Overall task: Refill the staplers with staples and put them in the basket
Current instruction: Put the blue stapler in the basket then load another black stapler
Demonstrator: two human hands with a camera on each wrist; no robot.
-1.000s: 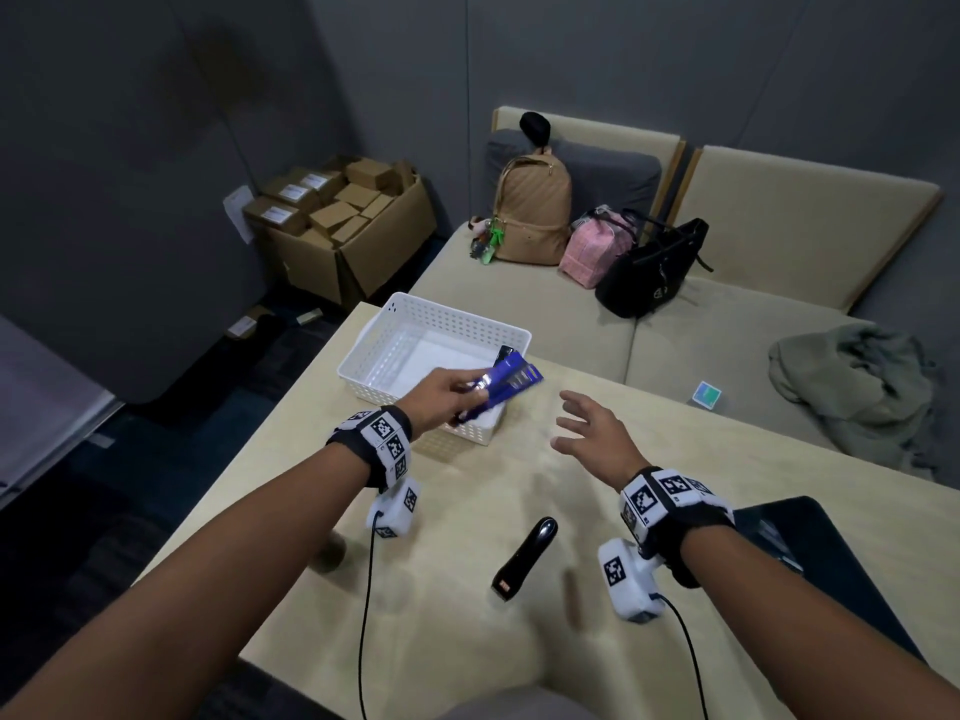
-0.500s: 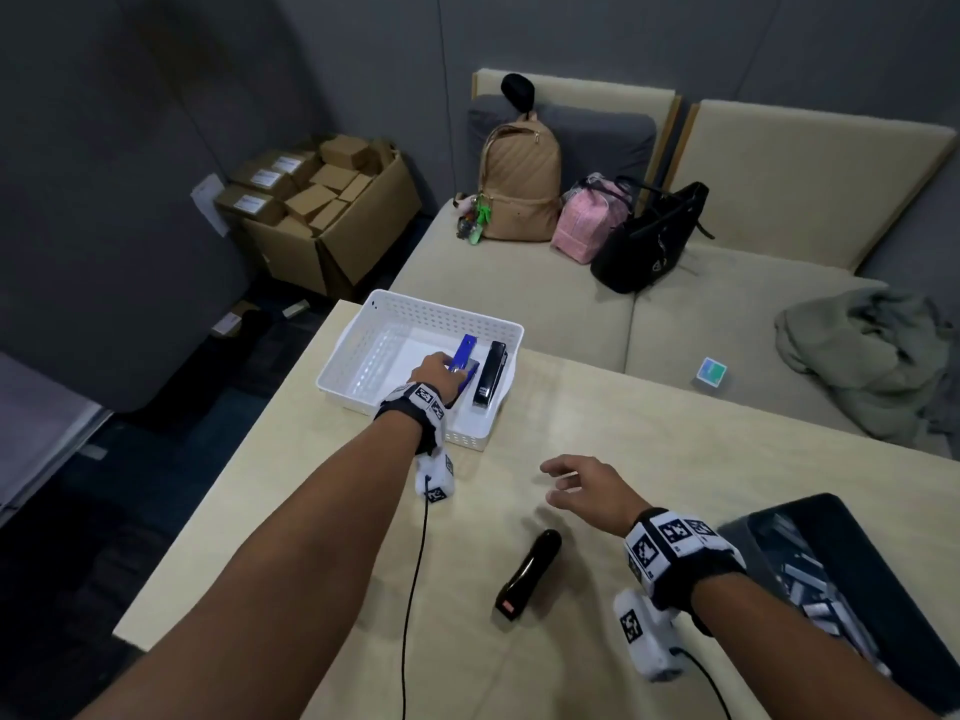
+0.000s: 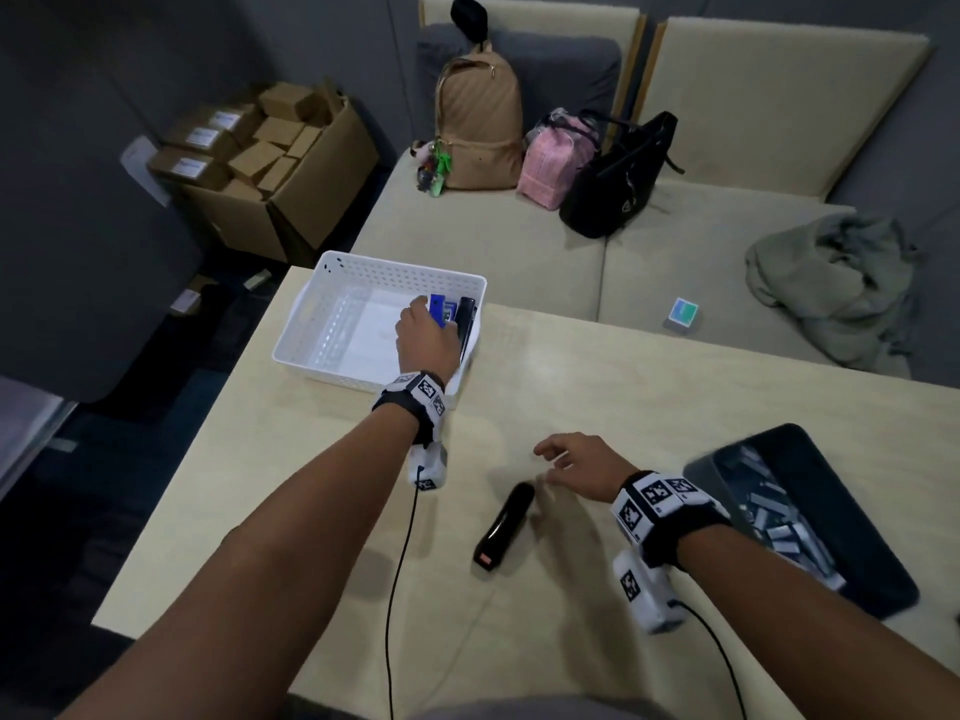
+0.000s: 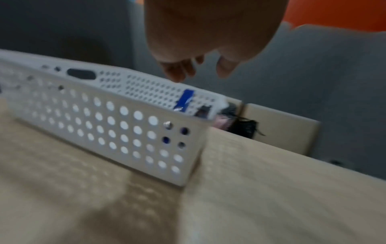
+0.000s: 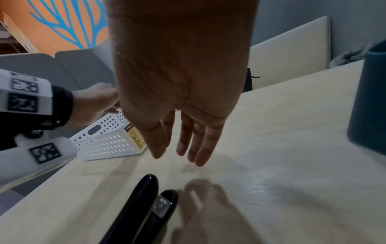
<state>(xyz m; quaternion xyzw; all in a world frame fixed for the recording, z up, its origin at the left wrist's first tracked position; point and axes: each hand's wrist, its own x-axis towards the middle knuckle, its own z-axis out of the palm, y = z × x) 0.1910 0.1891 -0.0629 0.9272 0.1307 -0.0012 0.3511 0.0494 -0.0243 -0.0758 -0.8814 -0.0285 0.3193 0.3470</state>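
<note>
A white perforated basket [image 3: 311,324] [image 4: 104,123] [image 5: 104,145] stands at the table's far left corner. Inside it, along the right wall, a blue stapler [image 3: 439,308] [image 4: 184,99] lies beside a black stapler [image 3: 466,324]. My left hand [image 3: 423,330] [image 4: 198,71] hovers over the basket's right end, fingers relaxed and just above the blue stapler, holding nothing. A second black stapler [image 3: 506,527] [image 5: 142,206] lies closed on the table in front of me. My right hand [image 3: 550,459] [image 5: 179,151] hangs open just above the table, right beside that stapler's far tip.
A dark tray [image 3: 872,574] [image 5: 369,107] holding several staple strips sits at the table's right edge. Behind the table is a beige sofa with a tan backpack [image 3: 480,116], a pink bag, a black bag and a grey-green cloth. Cardboard boxes stand on the floor at the far left.
My left hand carried the blue stapler into the basket beside the black one and let go of it. My right hand drew back toward the black stapler on the table.
</note>
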